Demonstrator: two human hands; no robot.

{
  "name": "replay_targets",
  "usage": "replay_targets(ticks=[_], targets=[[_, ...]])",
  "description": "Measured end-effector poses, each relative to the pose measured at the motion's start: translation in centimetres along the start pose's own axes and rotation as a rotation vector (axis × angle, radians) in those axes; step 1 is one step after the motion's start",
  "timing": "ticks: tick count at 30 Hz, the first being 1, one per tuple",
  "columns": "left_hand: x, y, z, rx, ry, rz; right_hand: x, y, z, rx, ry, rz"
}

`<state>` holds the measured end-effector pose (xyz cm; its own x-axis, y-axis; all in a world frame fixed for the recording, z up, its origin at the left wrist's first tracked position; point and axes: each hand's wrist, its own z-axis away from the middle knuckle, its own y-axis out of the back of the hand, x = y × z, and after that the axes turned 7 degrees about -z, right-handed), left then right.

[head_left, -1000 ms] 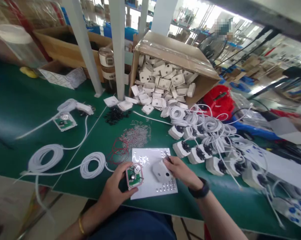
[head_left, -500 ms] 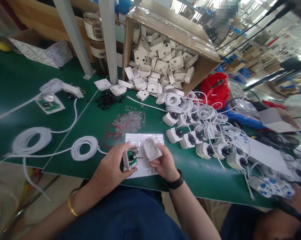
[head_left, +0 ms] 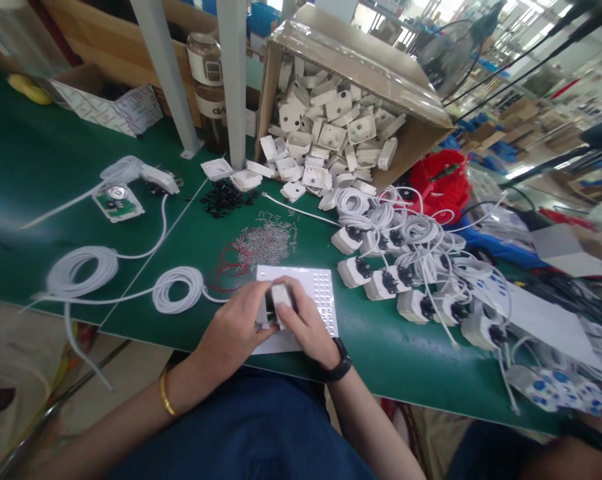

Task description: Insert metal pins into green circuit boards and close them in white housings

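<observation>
My left hand (head_left: pixel 238 317) grips a small housing with a circuit board (head_left: pixel 263 319) in it; most of the board is covered by my fingers. In my right hand (head_left: pixel 305 320) is a white plastic cover (head_left: pixel 281 295), held close against the housing, and I cannot tell whether the two touch all round. Under both hands lies a white sheet (head_left: pixel 325 293) with rows of small shiny pieces. A coiled white cable (head_left: pixel 178 291) runs toward my left hand. Beyond the sheet are a pile of screws (head_left: pixel 265 241) and a loop of red cord (head_left: pixel 225 267).
A cardboard box (head_left: pixel 355 40) at the back spills white plastic covers (head_left: pixel 331 137). Finished-looking white units with cables (head_left: pixel 383 283) stand at the right. Small black parts (head_left: pixel 225 197) lie near a metal post (head_left: pixel 232 80). At the far right a co-worker's arm (head_left: pixel 591 433) shows.
My right hand has turned the white cover over and brought it left against the housing. My left hand keeps its hold on the housing.
</observation>
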<state>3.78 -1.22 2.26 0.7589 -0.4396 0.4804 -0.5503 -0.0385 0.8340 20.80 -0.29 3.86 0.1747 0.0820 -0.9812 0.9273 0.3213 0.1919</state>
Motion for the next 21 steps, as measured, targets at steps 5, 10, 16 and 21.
replay_targets(ticks=[5,10,16,21], targets=[[0.0,0.0,0.6,0.012,0.05,0.023,-0.1,-1.1,0.2,-0.006,-0.047,0.241],[0.0,0.5,0.9,-0.015,0.071,0.045,-0.1,-2.0,0.5,0.019,-0.093,0.29],[-0.7,0.3,1.0,-0.046,0.095,0.137,0.5,-2.4,0.9,0.087,-0.094,0.131],[-1.4,-0.9,1.6,-0.129,0.116,0.224,1.2,-2.9,1.5,0.103,-0.109,0.015]])
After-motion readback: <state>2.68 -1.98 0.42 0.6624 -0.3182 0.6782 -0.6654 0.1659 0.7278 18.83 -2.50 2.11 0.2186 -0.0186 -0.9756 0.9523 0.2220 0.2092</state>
